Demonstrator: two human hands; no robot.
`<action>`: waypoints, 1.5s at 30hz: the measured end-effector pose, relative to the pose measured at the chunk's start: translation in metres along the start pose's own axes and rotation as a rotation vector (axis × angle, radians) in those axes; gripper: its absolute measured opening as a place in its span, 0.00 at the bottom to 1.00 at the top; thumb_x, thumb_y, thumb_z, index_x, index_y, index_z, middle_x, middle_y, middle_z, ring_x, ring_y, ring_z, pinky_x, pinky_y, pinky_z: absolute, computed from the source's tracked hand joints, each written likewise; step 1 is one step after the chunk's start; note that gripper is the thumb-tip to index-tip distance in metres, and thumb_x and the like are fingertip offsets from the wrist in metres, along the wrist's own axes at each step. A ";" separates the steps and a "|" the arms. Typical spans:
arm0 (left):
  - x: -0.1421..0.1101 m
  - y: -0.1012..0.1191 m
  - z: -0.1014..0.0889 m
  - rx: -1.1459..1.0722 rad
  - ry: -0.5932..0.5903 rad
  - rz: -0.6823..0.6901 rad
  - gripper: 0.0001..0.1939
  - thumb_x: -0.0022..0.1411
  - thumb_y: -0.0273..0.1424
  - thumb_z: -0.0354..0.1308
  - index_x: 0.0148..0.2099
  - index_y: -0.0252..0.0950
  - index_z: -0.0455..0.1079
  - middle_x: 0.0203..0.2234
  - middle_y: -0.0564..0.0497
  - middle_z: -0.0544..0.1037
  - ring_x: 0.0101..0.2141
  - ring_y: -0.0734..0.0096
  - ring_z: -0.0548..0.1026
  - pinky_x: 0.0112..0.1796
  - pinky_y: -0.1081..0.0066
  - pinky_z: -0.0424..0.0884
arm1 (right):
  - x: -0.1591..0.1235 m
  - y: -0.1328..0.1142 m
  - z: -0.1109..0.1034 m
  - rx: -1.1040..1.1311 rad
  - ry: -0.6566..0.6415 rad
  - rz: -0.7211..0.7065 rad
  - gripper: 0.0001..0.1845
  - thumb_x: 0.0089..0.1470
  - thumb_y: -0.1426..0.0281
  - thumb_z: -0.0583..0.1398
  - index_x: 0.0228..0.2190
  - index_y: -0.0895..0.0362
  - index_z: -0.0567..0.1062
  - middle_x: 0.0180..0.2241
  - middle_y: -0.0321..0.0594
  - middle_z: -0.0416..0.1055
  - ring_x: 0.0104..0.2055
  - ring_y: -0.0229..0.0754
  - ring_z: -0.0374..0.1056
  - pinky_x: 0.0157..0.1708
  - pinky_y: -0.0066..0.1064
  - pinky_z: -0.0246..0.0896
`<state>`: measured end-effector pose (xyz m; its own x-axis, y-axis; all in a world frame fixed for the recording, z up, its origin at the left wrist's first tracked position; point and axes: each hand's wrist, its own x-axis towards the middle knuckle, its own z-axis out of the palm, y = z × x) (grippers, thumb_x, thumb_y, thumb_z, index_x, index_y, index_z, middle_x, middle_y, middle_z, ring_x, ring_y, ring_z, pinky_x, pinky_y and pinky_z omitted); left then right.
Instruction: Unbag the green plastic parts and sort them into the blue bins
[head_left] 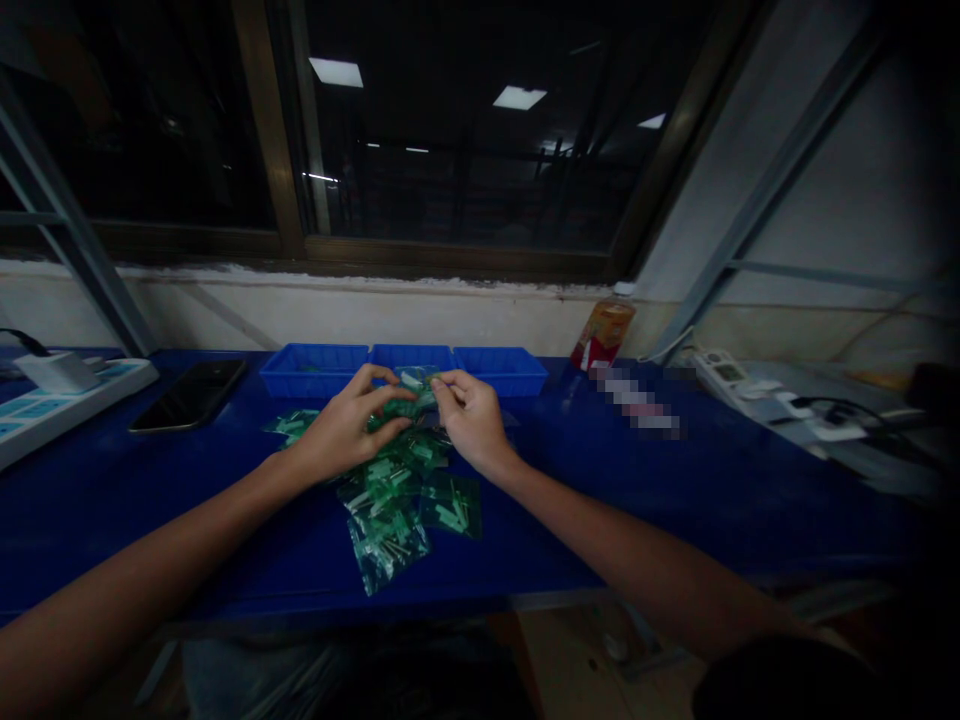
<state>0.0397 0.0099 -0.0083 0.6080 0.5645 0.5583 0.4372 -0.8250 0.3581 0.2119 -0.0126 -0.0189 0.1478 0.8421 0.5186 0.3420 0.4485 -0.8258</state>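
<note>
My left hand (349, 425) and my right hand (469, 415) meet over a pile of small green plastic bags (397, 500) on a blue table (675, 490). Both hands pinch one green bag (414, 388) between thumb and fingers, holding it just above the pile. The bags hold small pale parts. More bags lie spread toward the table's front edge.
Three blue trays (315, 370) stand in a row behind the hands. A black phone (187, 395) and a white power strip (45, 400) lie at the left. At the right are an orange bottle (604, 335), another power strip (731, 375) and cables.
</note>
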 end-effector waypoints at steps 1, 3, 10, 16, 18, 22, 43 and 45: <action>0.001 0.001 -0.001 -0.044 0.002 -0.039 0.14 0.58 0.37 0.51 0.45 0.38 0.68 0.42 0.46 0.63 0.32 0.72 0.66 0.34 0.67 0.67 | -0.001 0.000 -0.001 -0.024 0.000 -0.035 0.11 0.51 0.64 0.53 0.27 0.59 0.70 0.16 0.33 0.64 0.16 0.32 0.58 0.16 0.24 0.51; 0.004 0.002 -0.004 -0.172 -0.001 -0.174 0.18 0.60 0.42 0.46 0.43 0.35 0.68 0.37 0.47 0.66 0.31 0.70 0.67 0.32 0.68 0.66 | -0.004 -0.003 -0.003 -0.087 -0.029 -0.119 0.11 0.52 0.65 0.53 0.29 0.59 0.71 0.18 0.34 0.67 0.18 0.32 0.61 0.19 0.24 0.55; 0.007 -0.003 -0.004 -0.757 -0.030 -0.584 0.22 0.56 0.48 0.49 0.32 0.31 0.67 0.21 0.53 0.67 0.23 0.74 0.65 0.24 0.74 0.59 | -0.014 -0.015 -0.005 -0.273 -0.144 -0.379 0.11 0.53 0.69 0.53 0.35 0.55 0.74 0.30 0.37 0.75 0.26 0.34 0.67 0.28 0.27 0.61; 0.006 -0.006 0.000 -0.729 0.146 -0.454 0.10 0.53 0.35 0.57 0.33 0.36 0.61 0.19 0.59 0.62 0.19 0.80 0.61 0.22 0.78 0.57 | -0.006 -0.010 -0.004 -0.174 -0.247 -0.250 0.10 0.51 0.69 0.54 0.34 0.56 0.74 0.33 0.38 0.72 0.31 0.36 0.67 0.30 0.27 0.62; 0.006 -0.004 -0.001 -0.714 0.148 -0.403 0.10 0.52 0.34 0.58 0.33 0.36 0.59 0.19 0.59 0.62 0.19 0.81 0.60 0.21 0.79 0.57 | -0.003 -0.006 -0.003 -0.102 -0.262 -0.182 0.12 0.53 0.65 0.53 0.31 0.57 0.73 0.32 0.39 0.69 0.33 0.36 0.66 0.30 0.27 0.61; 0.006 -0.004 -0.002 -0.555 0.043 -0.255 0.08 0.52 0.32 0.58 0.31 0.36 0.61 0.25 0.56 0.64 0.26 0.77 0.65 0.28 0.76 0.62 | 0.000 0.002 0.001 -0.015 -0.211 -0.078 0.20 0.55 0.58 0.49 0.23 0.57 0.71 0.30 0.38 0.65 0.34 0.36 0.63 0.32 0.29 0.59; 0.007 -0.004 -0.005 -0.685 0.060 -0.447 0.10 0.53 0.36 0.55 0.33 0.33 0.67 0.24 0.52 0.71 0.25 0.73 0.68 0.28 0.73 0.63 | -0.004 -0.004 -0.006 -0.343 -0.221 -0.408 0.17 0.50 0.77 0.50 0.40 0.56 0.73 0.28 0.38 0.66 0.27 0.34 0.61 0.29 0.28 0.57; 0.006 -0.003 -0.005 -0.439 0.134 -0.335 0.09 0.55 0.34 0.53 0.35 0.33 0.68 0.26 0.51 0.72 0.28 0.71 0.69 0.29 0.72 0.64 | -0.004 -0.005 -0.006 -0.330 -0.273 -0.330 0.16 0.52 0.74 0.51 0.41 0.56 0.72 0.28 0.37 0.68 0.26 0.34 0.61 0.29 0.28 0.56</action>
<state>0.0383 0.0150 -0.0020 0.3813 0.8127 0.4406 0.2580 -0.5512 0.7935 0.2150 -0.0200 -0.0160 -0.2482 0.7392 0.6261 0.6095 0.6215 -0.4921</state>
